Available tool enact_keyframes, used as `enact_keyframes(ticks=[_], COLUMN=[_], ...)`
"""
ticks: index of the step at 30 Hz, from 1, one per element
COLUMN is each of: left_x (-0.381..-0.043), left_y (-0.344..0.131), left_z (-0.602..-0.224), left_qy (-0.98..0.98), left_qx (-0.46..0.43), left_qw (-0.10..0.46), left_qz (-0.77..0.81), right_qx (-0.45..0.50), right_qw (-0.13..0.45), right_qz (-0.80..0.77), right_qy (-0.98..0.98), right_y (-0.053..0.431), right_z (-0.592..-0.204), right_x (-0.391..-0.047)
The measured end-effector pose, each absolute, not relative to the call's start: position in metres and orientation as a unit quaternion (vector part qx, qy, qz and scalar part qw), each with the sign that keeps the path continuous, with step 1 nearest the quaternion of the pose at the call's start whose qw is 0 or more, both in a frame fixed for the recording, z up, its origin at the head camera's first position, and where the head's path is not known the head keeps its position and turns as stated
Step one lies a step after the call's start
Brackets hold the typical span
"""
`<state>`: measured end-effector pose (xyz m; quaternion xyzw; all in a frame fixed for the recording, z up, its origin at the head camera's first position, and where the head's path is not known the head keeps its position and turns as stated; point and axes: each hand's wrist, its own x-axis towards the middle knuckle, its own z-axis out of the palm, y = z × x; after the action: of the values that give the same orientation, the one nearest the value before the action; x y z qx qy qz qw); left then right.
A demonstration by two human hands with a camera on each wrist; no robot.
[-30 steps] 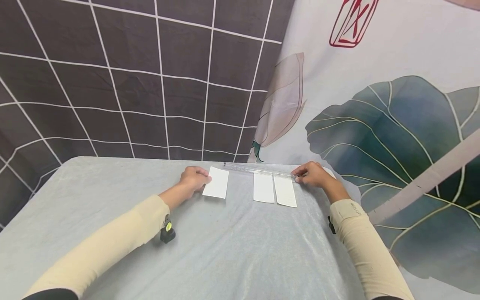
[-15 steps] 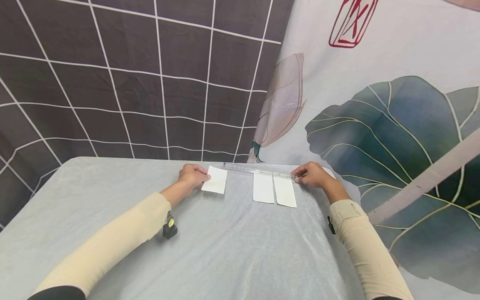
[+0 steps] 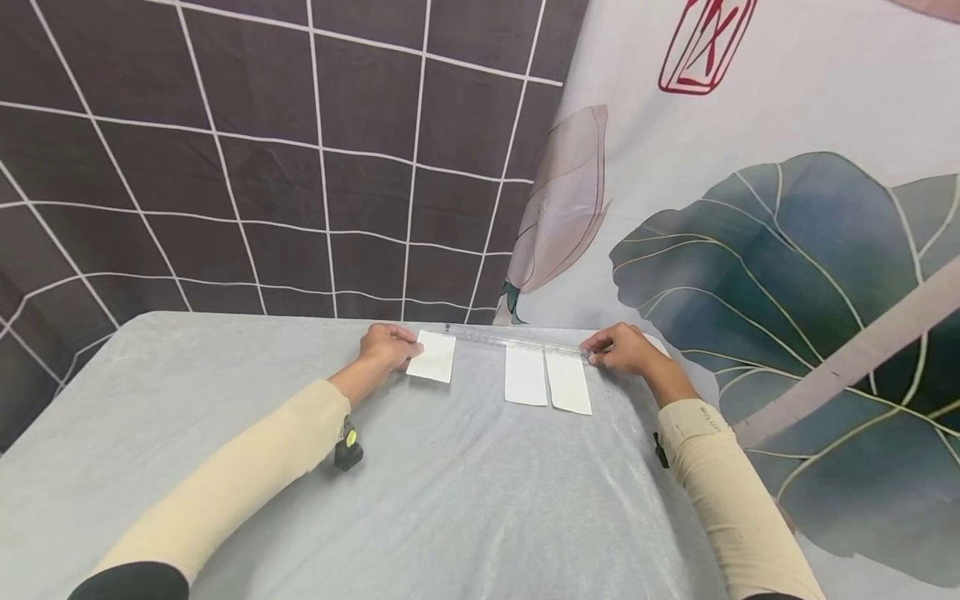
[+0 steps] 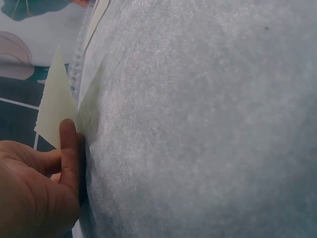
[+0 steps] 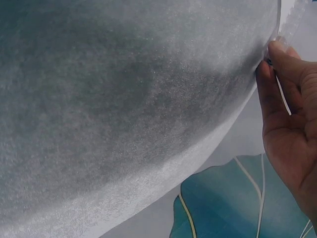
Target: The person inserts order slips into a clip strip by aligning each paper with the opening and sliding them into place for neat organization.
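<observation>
My left hand (image 3: 387, 347) pinches a small white sheet of paper (image 3: 432, 357) by its left edge, above the table. In the left wrist view this sheet (image 4: 55, 101) stands tilted, with small notches along one edge. A long clear plastic strip (image 3: 491, 337), with a row of ring-like bumps, lies near the table's far edge. Its right end is gripped between the thumb and fingers of my right hand (image 3: 621, 347). Two more white sheets, a left one (image 3: 526, 377) and a right one (image 3: 570, 382), lie side by side with their upper edges at the strip.
A pale grey cloth covers the table (image 3: 420, 500). Behind it hangs a dark curtain with white grid lines (image 3: 262, 167). A white cloth printed with large leaves (image 3: 780, 275) hangs at the right. Each wrist wears a small black camera; the left camera (image 3: 348, 450) shows below the sleeve.
The sheet in my left hand has tilted, looking shorter than a second ago, and shifted slightly. My left forearm has come a little right. The right hand, strip and two other sheets stay put.
</observation>
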<state>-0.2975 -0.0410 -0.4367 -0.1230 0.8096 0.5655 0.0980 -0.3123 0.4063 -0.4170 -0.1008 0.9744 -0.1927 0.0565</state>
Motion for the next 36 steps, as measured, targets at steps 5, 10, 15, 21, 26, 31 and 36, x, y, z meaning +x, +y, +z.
enact_keyframes(ticks=[5,10,15,21,26,31,36], left_x=[-0.301,-0.302,-0.304,-0.304,-0.305,-0.306,-0.308], left_y=[-0.039,-0.035,-0.030,-0.027,-0.025,-0.024,-0.022], left_z=[-0.435,-0.432,-0.433,-0.435,-0.436,-0.436,-0.439], left_qy=[0.811,0.810,0.810,0.801,0.797,0.801,0.804], left_qx=[-0.121,-0.123,-0.130,-0.135,-0.127,-0.121,-0.117], left_qw=[0.088,0.081,0.076,0.077,0.079,0.087,0.098], left_qz=[0.566,0.568,0.567,0.578,0.585,0.579,0.574], right_qx=[-0.104,-0.101,-0.098,-0.101,-0.098,-0.096,-0.096], right_qw=[0.053,0.057,0.056,0.057,0.055,0.057,0.055], right_qz=[-0.193,-0.194,-0.197,-0.197,-0.193,-0.197,-0.199], right_qy=[0.974,0.974,0.974,0.974,0.975,0.974,0.974], right_y=[0.405,0.405,0.405,0.406,0.405,0.405,0.407], right_z=[-0.414,-0.414,-0.415,-0.416,-0.416,-0.416,-0.419], right_x=[-0.315,-0.315,-0.315,-0.315,-0.314,-0.313,-0.312])
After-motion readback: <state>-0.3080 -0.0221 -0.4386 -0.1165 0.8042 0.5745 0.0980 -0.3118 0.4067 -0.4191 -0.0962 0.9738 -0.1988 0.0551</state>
